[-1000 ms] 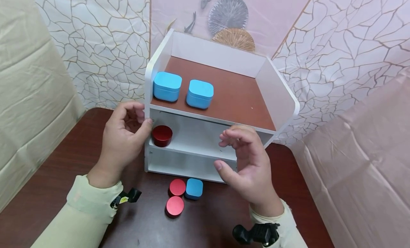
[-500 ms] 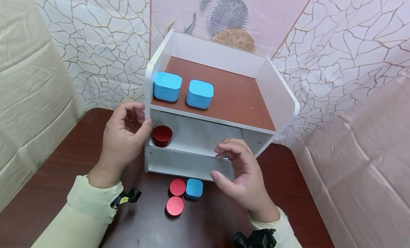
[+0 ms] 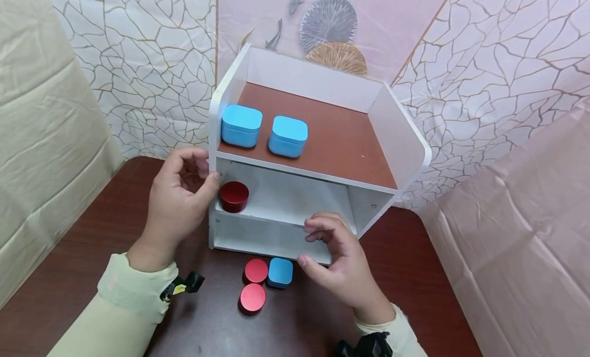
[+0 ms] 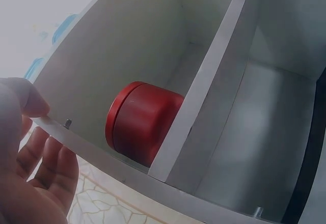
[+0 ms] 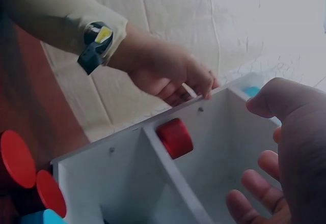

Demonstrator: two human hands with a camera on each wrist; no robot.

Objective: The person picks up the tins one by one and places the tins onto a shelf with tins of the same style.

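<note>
White board makes the shelf unit [image 3: 313,63], upright on the counter [image 3: 221,329]; it looks stiff, fairly heavy and smooth, best held by its side edges. At the left panel [image 3: 211,231], the thumb and fingers of my left hand [image 3: 171,208] grip it, near the red canister [image 3: 234,196] on the middle shelf [image 3: 286,206]. My right hand [image 3: 343,272], in front of the unit, holds nothing, its thumb and fingers apart. Near it on the counter stand a blue box [image 3: 279,271] and two red tins [image 3: 252,296], seemingly light and slippery, easiest pinched round their sides. Two blue containers [image 3: 241,125] sit on top.
</note>
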